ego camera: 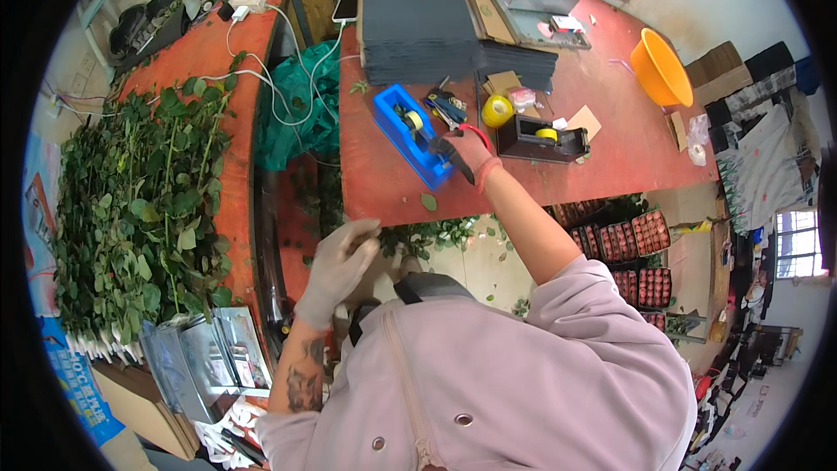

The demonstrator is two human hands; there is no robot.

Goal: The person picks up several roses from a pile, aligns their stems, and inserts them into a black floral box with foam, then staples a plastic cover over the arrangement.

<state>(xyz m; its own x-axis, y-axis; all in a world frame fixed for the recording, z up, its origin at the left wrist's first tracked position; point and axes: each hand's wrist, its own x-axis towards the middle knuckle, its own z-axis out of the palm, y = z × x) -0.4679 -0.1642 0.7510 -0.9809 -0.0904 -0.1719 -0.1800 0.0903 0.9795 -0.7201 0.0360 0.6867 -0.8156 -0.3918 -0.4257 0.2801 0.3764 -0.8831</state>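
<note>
My right hand, in a red and dark work glove, reaches over the red tabletop to the front end of a blue tape dispenser. Its fingertips are at the cutter end; whether they grip tape there is unclear. Red-handled scissors lie right behind that hand. My left hand, in a pale glove, hangs off the table's near left corner with fingers slightly curled and nothing visible in it. A black tape dispenser with yellow tape and a yellow tape roll stand to the right.
A tall stack of dark sheets stands at the back. An orange basin is at the right. Leafy cut stems cover the left bench. White charging cables cross the gap between tables. Packed flower bundles stand below right.
</note>
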